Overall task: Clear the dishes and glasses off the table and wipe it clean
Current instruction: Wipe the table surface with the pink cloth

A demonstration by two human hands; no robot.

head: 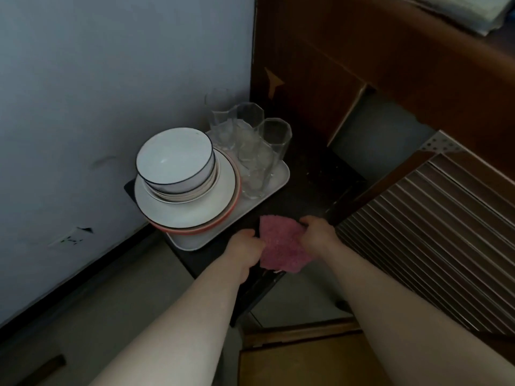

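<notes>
A pale blue-grey wall (pixel 83 107) fills the left side. Beside it, on the left half of a white rectangular tray (pixel 192 242), stands a stack of white round bowls with thin dark-blue rims (pixel 172 157), nested upright on a pile of white plates (pixel 195 210); the lowest plate has a pink rim. The tray's long axis runs diagonally from near left to far right, and its far-right half carries a cluster of clear faceted drinking glasses (pixel 259 151), all upright and touching one another. The tray rests on a small dark table (pixel 312 190) pushed into the corner.

Just nearer than the tray, the left hand (pixel 245 249) grips the left edge of a pink textured cloth (pixel 281 243), fingers curled under it. The cloth lies spread over the table's near edge, its long axis slanting from far left to near right, one corner pointing toward the plates and the opposite one hanging toward the person. The right hand (pixel 317 232) pinches the cloth's far-right edge with bent fingers.

Behind the table is a brown wooden cabinet (pixel 334 65), and at right a ribbed brown panel (pixel 432 232) slants away.
</notes>
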